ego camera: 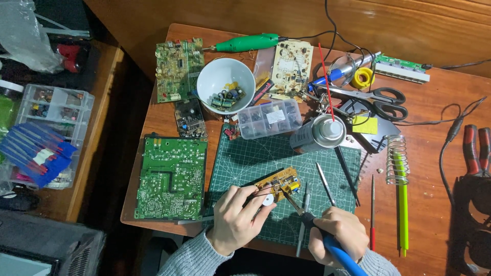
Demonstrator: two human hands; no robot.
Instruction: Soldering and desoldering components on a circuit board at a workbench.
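At the far left, on a side shelf, sits a clear plastic organiser with a fan of blue packets lying against it. On the wooden table, a large green circuit board lies flat at the left edge of a green cutting mat, with a smaller green circuit board further back and a white bowl of small components just beside that. Behind the bowl lies a green rotary tool, and in front of it a clear compartment box rests at the mat's back edge. The left hand rests on the mat, fingers curled and pinching the near left end of a small tan circuit board, which lies on the mat roughly at its centre; a small white disc on thin wires sits touching the board's near edge. The right hand is closed around the blue handle of a soldering iron, whose tip reaches up and left to the small board's right part. A silver spray can with a red straw stands at the mat's back right corner, and tweezers lie on the mat near it. Further right are black-handled scissors, a coiled iron stand, a green-yellow pen-like tool and, at the table's right edge, red-handled pliers.
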